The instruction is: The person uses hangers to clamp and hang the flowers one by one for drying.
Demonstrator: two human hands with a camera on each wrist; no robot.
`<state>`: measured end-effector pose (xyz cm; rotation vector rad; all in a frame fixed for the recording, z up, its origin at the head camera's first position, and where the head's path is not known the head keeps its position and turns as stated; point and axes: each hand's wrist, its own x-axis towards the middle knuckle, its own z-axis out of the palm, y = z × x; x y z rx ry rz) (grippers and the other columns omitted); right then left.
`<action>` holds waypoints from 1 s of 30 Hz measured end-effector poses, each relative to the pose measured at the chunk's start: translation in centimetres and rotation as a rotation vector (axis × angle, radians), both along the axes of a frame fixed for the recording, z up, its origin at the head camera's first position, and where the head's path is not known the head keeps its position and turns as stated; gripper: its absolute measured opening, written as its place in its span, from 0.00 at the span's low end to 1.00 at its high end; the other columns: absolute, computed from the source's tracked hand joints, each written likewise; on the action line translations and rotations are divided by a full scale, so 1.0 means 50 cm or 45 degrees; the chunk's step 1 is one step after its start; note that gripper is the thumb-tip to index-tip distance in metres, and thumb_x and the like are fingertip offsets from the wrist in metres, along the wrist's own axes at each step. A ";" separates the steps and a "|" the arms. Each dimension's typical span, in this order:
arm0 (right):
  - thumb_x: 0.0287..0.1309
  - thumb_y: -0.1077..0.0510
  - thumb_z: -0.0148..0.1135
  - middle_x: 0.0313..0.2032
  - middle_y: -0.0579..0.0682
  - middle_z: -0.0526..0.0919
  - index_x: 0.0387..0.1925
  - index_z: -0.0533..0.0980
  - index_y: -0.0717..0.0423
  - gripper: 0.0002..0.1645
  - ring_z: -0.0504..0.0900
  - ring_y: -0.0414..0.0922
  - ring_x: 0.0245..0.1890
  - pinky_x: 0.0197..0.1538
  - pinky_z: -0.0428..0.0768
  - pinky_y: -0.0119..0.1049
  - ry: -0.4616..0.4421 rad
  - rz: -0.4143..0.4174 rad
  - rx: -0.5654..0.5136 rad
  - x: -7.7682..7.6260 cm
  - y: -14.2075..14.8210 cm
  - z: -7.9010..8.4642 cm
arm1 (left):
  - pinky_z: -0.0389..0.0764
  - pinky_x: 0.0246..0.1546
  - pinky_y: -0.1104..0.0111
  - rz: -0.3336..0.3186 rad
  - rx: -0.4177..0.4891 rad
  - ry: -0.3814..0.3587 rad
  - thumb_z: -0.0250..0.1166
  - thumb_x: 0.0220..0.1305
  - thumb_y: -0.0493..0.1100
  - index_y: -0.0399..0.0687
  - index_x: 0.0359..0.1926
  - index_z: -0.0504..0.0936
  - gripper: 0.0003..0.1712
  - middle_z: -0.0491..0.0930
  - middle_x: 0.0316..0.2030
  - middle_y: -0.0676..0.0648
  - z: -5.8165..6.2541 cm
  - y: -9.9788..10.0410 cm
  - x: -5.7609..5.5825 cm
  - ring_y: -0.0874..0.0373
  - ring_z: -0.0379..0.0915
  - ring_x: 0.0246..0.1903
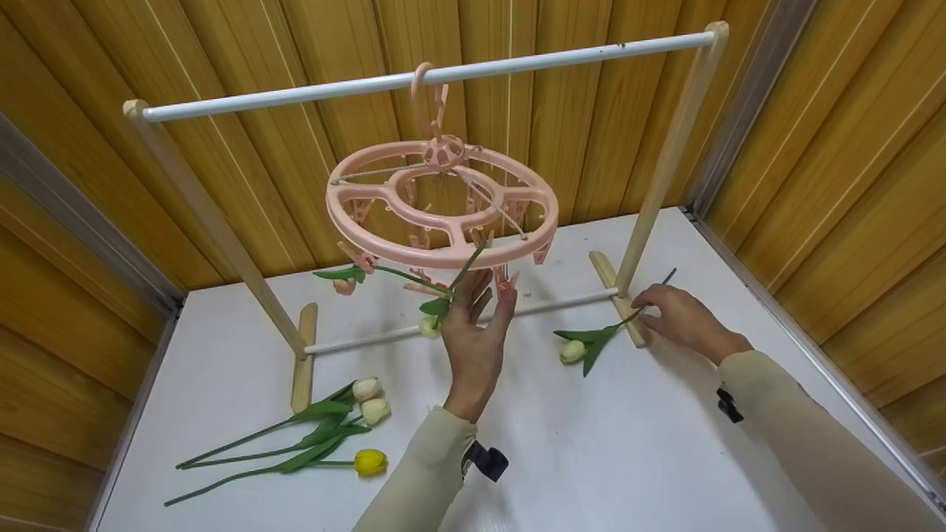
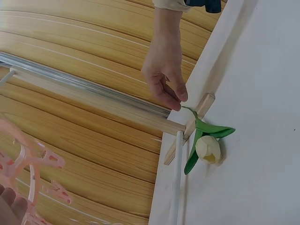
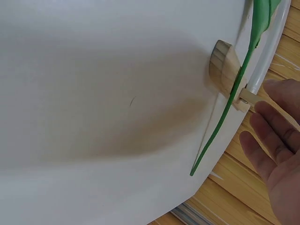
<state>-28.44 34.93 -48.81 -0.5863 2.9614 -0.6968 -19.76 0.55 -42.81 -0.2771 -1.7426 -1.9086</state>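
Observation:
A pink round clip hanger (image 1: 443, 255) hangs by its hook from the white rod. My left hand (image 1: 473, 351) reaches up under its front rim, thumb apart from the fingers, near a pink clip (image 1: 506, 282). A pale tulip (image 1: 430, 325) hangs beside those fingers, its stem crossing the rim. Left of it, a pinkish tulip (image 1: 344, 285) is at another clip. Over the table at right, my right hand (image 1: 684, 321) is at the stem of a white tulip (image 1: 573, 352). In the right wrist view its fingers (image 3: 269, 126) are spread, with the green stem (image 3: 220, 122) beyond them.
Two white tulips (image 1: 375, 411) and a yellow tulip (image 1: 370, 462) lie at the table's front left. The white rod (image 1: 562, 65) spans two wooden posts (image 1: 669, 170) standing on wooden feet. A lower white bar (image 1: 547, 304) joins the feet. Wood-patterned walls (image 1: 850, 185) enclose the white table.

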 end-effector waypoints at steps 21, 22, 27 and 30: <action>0.64 0.74 0.68 0.44 0.61 0.88 0.47 0.86 0.68 0.11 0.84 0.62 0.50 0.54 0.84 0.60 0.037 0.041 0.138 -0.017 0.008 -0.037 | 0.85 0.57 0.60 -0.110 -0.067 0.064 0.67 0.76 0.38 0.34 0.64 0.78 0.21 0.87 0.55 0.45 0.010 -0.051 0.029 0.52 0.84 0.56; 0.63 0.75 0.68 0.43 0.60 0.88 0.46 0.86 0.67 0.11 0.84 0.61 0.49 0.53 0.84 0.59 0.052 0.050 0.144 -0.016 0.009 -0.037 | 0.85 0.57 0.60 -0.133 -0.034 0.054 0.67 0.76 0.38 0.33 0.65 0.77 0.21 0.86 0.56 0.44 0.011 -0.053 0.029 0.51 0.84 0.56; 0.62 0.75 0.68 0.38 0.57 0.87 0.42 0.85 0.65 0.08 0.84 0.59 0.45 0.50 0.85 0.58 0.073 0.052 0.154 -0.013 0.016 -0.038 | 0.85 0.57 0.58 -0.240 0.137 -0.002 0.66 0.77 0.36 0.31 0.63 0.73 0.21 0.85 0.58 0.39 0.015 -0.059 0.031 0.44 0.83 0.58; 0.63 0.73 0.68 0.38 0.56 0.87 0.40 0.86 0.63 0.07 0.83 0.58 0.45 0.50 0.85 0.58 0.042 0.033 0.144 -0.010 0.021 -0.037 | 0.85 0.56 0.58 -0.223 0.147 -0.009 0.67 0.75 0.35 0.29 0.62 0.75 0.20 0.86 0.57 0.38 0.016 -0.061 0.031 0.42 0.84 0.57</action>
